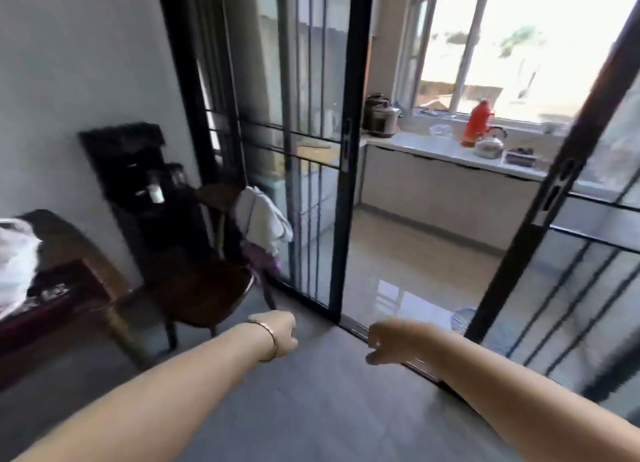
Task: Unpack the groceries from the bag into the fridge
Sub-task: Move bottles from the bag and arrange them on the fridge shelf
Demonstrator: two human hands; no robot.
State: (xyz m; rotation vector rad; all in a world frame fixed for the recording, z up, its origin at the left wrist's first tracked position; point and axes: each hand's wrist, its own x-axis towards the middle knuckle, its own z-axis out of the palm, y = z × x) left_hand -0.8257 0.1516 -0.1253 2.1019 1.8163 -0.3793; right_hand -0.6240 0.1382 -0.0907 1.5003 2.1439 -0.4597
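Left grip [282, 333]: arm extended forward over the grey floor [311, 409], wrist bent downward, a thin bracelet [269, 338] on the wrist; the fingers fold away behind the knuckles, so how far it is open cannot be told; nothing is seen in it. Right grip [382, 340]: arm likewise extended, fingers loosely curled and hanging, holding nothing; it hangs above the sliding-door track. The two grips are near each other but apart.

White plastic bag [15, 253]: resting on the dark wooden bench [72, 253] at the far left edge of view, well apart from both grips; contents not discernible owing to blur.

Dark wooden chair [197, 285] stands between that bench and the black-framed sliding glass door [311, 150], with pale cloth [263, 215] draped over its back; a black water dispenser [138, 170] stands against the wall behind it. Through the doorway, a white kitchen bench [433, 148] under the window carries a cooker pot [381, 117], a red flask [478, 122] and a metal kettle [490, 146] just beside the flask.
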